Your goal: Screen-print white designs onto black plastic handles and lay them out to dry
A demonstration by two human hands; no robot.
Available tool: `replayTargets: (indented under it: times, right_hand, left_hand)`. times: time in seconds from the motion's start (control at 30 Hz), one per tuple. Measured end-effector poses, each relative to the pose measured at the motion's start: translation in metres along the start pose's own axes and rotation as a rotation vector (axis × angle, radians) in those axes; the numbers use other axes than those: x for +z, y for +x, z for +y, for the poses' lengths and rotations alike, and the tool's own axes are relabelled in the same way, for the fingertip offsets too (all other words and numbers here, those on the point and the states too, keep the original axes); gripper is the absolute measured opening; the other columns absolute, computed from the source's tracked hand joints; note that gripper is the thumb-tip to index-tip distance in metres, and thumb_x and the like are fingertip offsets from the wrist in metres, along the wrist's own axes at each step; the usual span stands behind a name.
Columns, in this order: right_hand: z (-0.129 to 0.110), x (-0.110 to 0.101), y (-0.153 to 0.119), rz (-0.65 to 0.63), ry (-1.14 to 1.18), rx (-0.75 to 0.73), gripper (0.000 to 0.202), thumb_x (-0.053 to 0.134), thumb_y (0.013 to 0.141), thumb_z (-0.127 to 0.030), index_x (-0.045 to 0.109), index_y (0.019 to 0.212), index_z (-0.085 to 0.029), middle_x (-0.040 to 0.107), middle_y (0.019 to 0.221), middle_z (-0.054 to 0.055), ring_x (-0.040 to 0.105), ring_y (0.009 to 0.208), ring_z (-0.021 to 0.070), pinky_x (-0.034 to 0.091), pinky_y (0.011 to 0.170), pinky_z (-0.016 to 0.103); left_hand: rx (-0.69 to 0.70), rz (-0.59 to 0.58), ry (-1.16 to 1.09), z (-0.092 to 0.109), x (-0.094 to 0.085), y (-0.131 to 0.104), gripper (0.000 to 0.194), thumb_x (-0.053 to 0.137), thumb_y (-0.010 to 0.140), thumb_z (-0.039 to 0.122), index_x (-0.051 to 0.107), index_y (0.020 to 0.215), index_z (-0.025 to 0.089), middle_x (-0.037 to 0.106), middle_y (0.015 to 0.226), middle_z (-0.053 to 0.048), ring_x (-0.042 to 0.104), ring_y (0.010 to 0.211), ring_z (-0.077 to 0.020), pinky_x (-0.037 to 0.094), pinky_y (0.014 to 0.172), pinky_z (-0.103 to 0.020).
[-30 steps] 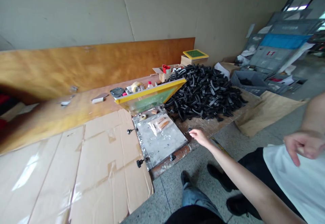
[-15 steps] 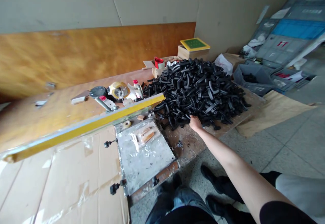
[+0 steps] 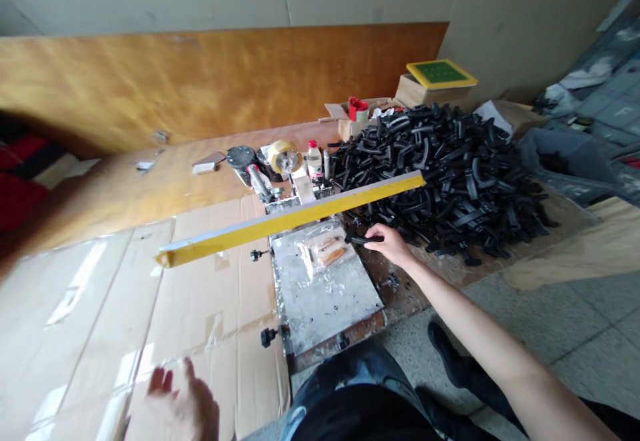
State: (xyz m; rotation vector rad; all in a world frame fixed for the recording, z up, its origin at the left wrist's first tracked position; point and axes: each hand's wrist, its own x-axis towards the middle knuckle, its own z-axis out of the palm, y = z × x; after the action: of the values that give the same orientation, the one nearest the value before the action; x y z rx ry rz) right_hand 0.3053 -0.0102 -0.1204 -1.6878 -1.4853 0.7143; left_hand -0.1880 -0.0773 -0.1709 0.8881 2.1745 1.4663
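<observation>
At a cluttered wooden workbench (image 3: pixel 150 187), seen from the head camera, the right hand (image 3: pixel 393 244) grips a black plastic part (image 3: pixel 363 239) at the near edge of a large pile of black parts (image 3: pixel 450 174), just beside a metal plate (image 3: pixel 323 281) covered in plastic film. A raised yellow frame (image 3: pixel 290 217) stands edge-on above the plate. The left hand (image 3: pixel 183 407) hovers open, fingers spread, over taped cardboard (image 3: pixel 125 321) at the lower left.
</observation>
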Motion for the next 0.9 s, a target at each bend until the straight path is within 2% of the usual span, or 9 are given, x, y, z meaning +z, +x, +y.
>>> replayTargets:
  times: [0.1,0.2,0.43,0.53,0.63,0.7,0.77,0.83,0.9]
  right_hand:
    - [-0.019,0.055,0.012,-0.126,-0.007,-0.212,0.023,0.07,0.075,-0.011,0.076,0.094,-0.021,0.074,0.098,0.003,0.064,0.098,0.0201,0.047,0.094,0.036]
    - [-0.02,0.089,0.025,-0.172,-0.148,-0.367,0.021,0.071,0.078,-0.007,0.078,0.091,-0.021,0.075,0.096,0.005,0.061,0.1,0.0213,0.046,0.095,0.038]
    - [-0.021,0.095,0.025,-0.231,-0.433,-0.532,0.022,0.063,0.092,-0.024,0.075,0.111,-0.023,0.072,0.112,0.008,0.059,0.104,0.0226,0.046,0.093,0.038]
    - [-0.031,0.094,0.022,-0.265,-0.489,-0.653,0.04,0.062,0.093,-0.038,0.064,0.13,-0.024,0.06,0.137,0.01,0.051,0.126,0.0265,0.04,0.105,0.043]
    - [-0.038,0.106,0.028,-0.436,-0.496,-0.781,0.055,0.059,0.093,-0.047,0.052,0.142,-0.024,0.049,0.15,0.008,0.039,0.14,0.0277,0.031,0.115,0.046]
    - [-0.04,0.113,0.037,-0.463,-0.528,-0.738,0.057,0.06,0.092,-0.05,0.053,0.141,-0.021,0.051,0.148,0.011,0.038,0.142,0.0304,0.027,0.117,0.052]
    - [-0.039,0.11,0.047,-0.372,-0.544,-0.609,0.053,0.06,0.093,-0.046,0.057,0.137,-0.017,0.056,0.143,0.015,0.04,0.14,0.0319,0.026,0.117,0.054]
    - [-0.034,0.093,0.057,-0.23,-0.485,-0.438,0.044,0.058,0.094,-0.041,0.061,0.131,-0.016,0.061,0.136,0.015,0.046,0.135,0.0305,0.031,0.115,0.051]
    - [-0.024,0.062,0.066,-0.118,-0.392,-0.296,0.037,0.054,0.096,-0.037,0.064,0.126,-0.019,0.066,0.129,0.012,0.055,0.126,0.0283,0.038,0.11,0.048]
  left_hand:
    - [-0.04,0.034,-0.086,0.004,0.04,0.001,0.058,0.07,0.077,0.049,0.052,0.124,0.02,0.053,0.135,-0.011,0.048,0.132,-0.0314,0.036,0.111,-0.05]
    - [-0.009,-0.055,-0.148,0.009,0.055,-0.004,0.058,0.069,0.078,0.05,0.054,0.125,0.02,0.054,0.136,-0.011,0.049,0.132,-0.0291,0.037,0.111,-0.048]
    - [-0.021,-0.03,-0.131,0.014,0.047,-0.02,0.055,0.068,0.082,0.047,0.055,0.127,0.018,0.054,0.135,-0.013,0.051,0.129,-0.0267,0.038,0.11,-0.048]
    - [0.045,-0.04,-0.186,0.058,0.059,-0.02,0.05,0.066,0.084,0.045,0.057,0.126,0.02,0.056,0.131,-0.01,0.052,0.125,-0.0234,0.039,0.109,-0.044]
    - [0.139,-0.113,-0.402,0.132,0.083,-0.02,0.047,0.063,0.086,0.043,0.056,0.127,0.02,0.064,0.105,-0.004,0.061,0.098,-0.0155,0.049,0.095,-0.036]
    - [0.19,-0.207,-0.549,0.182,0.098,-0.023,0.042,0.056,0.09,0.042,0.057,0.124,0.017,0.058,0.077,0.002,0.057,0.071,-0.0108,0.052,0.077,-0.028]
    - [0.219,-0.371,-0.591,0.22,0.108,-0.027,0.042,0.05,0.092,0.043,0.06,0.12,0.013,0.05,0.061,0.005,0.05,0.057,-0.0098,0.05,0.066,-0.025]
    - [0.226,-0.478,-0.551,0.237,0.108,-0.033,0.046,0.045,0.093,0.048,0.065,0.115,0.012,0.052,0.06,0.003,0.051,0.057,-0.0108,0.05,0.063,-0.025]
    - [0.197,-0.48,-0.481,0.233,0.1,-0.04,0.055,0.041,0.093,0.059,0.069,0.106,0.012,0.06,0.069,-0.001,0.056,0.063,-0.0128,0.05,0.062,-0.025]
